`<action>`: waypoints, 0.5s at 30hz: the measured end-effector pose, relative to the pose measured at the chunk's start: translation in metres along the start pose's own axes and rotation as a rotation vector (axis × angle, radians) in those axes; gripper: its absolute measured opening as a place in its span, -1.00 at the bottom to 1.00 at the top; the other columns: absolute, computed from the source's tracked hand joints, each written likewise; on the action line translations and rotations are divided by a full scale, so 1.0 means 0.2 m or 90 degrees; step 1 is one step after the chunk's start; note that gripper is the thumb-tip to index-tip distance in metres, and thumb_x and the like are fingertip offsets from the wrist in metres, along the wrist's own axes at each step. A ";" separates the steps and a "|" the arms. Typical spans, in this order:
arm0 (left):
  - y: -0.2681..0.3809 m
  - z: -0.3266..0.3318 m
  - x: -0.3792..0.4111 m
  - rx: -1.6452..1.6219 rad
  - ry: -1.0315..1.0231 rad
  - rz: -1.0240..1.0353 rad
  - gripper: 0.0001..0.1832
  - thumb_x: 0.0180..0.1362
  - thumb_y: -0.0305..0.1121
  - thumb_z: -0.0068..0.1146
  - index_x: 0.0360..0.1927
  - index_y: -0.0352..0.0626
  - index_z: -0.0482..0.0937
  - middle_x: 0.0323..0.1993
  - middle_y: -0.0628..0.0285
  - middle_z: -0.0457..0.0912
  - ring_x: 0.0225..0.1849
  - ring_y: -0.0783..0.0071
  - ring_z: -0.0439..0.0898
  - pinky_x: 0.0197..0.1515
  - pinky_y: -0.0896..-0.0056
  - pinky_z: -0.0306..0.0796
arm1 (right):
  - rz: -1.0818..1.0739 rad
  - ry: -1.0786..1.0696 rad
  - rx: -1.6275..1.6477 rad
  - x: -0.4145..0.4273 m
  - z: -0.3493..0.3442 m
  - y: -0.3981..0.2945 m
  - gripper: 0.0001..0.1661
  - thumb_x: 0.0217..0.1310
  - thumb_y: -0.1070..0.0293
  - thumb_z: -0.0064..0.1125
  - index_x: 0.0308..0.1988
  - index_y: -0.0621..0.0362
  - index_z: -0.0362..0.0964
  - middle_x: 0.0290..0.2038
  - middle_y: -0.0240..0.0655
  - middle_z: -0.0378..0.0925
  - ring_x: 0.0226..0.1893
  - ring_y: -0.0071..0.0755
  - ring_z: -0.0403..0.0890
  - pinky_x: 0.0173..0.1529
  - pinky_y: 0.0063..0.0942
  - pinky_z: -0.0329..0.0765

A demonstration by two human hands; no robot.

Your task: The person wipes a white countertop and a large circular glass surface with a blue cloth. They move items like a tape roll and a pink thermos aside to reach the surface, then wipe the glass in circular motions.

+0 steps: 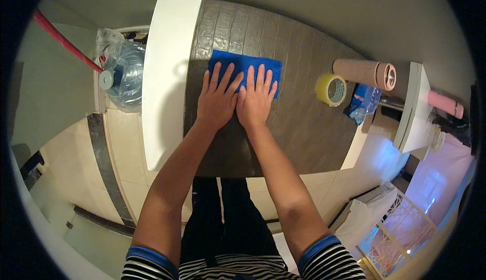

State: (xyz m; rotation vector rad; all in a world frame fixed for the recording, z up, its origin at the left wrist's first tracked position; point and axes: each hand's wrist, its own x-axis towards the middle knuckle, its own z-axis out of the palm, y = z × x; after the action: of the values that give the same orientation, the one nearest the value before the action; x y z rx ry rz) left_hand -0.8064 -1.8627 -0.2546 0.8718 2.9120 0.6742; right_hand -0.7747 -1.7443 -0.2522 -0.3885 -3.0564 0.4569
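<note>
A small blue cloth lies spread on the dark brown covering of a table. My left hand rests palm down, its fingers apart on the left part of the cloth. Beside it, my right hand is also laid palm down, with spread fingers on the cloth's right part. The thumbs lie close together near the middle. Neither hand grips anything; my palms and fingers cover the lower part of the cloth.
Toward the table's right end are a roll of yellow tape, a pink thermos bottle lying on its side and a blue plastic packet. A white strip edges the left end. A large water jug stands beyond it.
</note>
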 end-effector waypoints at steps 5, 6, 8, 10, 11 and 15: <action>0.07 -0.07 -0.50 -0.003 -0.147 -0.033 -0.46 0.18 -0.18 0.01 0.27 0.11 0.30 0.38 0.15 0.10 0.40 -0.07 0.00 0.35 -0.23 -0.08 | -0.039 -0.129 0.029 -0.46 -0.06 -0.07 -0.34 0.19 0.24 -0.03 0.27 0.13 0.12 0.35 -0.01 -0.02 0.35 0.19 -0.03 0.35 0.18 -0.11; 0.10 -0.08 -0.64 -0.003 -0.176 -0.040 -0.45 0.18 -0.17 0.01 0.28 0.12 0.29 0.38 0.15 0.09 0.40 -0.07 -0.01 0.34 -0.24 -0.08 | -0.042 -0.163 0.029 -0.60 -0.06 -0.08 -0.34 0.19 0.23 -0.02 0.27 0.13 0.12 0.34 -0.02 -0.01 0.35 0.18 -0.03 0.34 0.20 -0.11; 0.15 -0.08 -0.92 -0.033 -0.210 -0.045 -0.46 0.17 -0.15 0.01 0.26 0.10 0.32 0.37 0.11 0.12 0.39 -0.13 0.00 0.33 -0.30 -0.10 | -0.046 -0.211 0.040 -0.89 -0.05 -0.08 -0.34 0.19 0.21 -0.02 0.26 0.13 0.13 0.34 -0.02 -0.01 0.35 0.15 -0.02 0.33 0.23 -0.10; 0.18 -0.07 -1.10 -0.061 -0.207 -0.041 -0.48 0.16 -0.16 0.01 0.23 0.06 0.36 0.35 0.06 0.15 0.39 -0.17 0.01 0.32 -0.36 -0.13 | -0.055 -0.226 0.054 -1.07 -0.04 -0.09 -0.33 0.18 0.20 -0.01 0.26 0.13 0.14 0.34 -0.03 -0.01 0.36 0.14 -0.02 0.33 0.23 -0.09; 0.18 -0.06 -1.17 -0.063 -0.201 -0.036 -0.48 0.15 -0.15 0.02 0.22 0.06 0.37 0.35 0.07 0.16 0.39 -0.16 0.01 0.32 -0.35 -0.13 | -0.058 -0.227 0.055 -1.13 -0.04 -0.10 -0.33 0.18 0.19 -0.01 0.26 0.13 0.14 0.34 -0.04 -0.01 0.36 0.13 -0.02 0.33 0.23 -0.08; 0.12 -0.07 -1.00 -0.055 -0.189 -0.042 -0.46 0.14 -0.17 0.03 0.24 0.06 0.35 0.36 0.09 0.14 0.41 -0.14 -0.02 0.33 -0.35 -0.15 | -0.029 -0.237 0.050 -0.94 -0.04 -0.14 -0.35 0.17 0.22 0.00 0.25 0.14 0.17 0.34 -0.06 0.00 0.36 0.12 -0.02 0.33 0.20 -0.06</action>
State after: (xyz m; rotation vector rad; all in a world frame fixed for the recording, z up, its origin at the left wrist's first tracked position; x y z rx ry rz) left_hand -0.6275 -1.9554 -0.2503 0.7863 2.6169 0.6022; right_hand -0.5982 -1.8152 -0.2342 -0.2541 -3.3785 0.7186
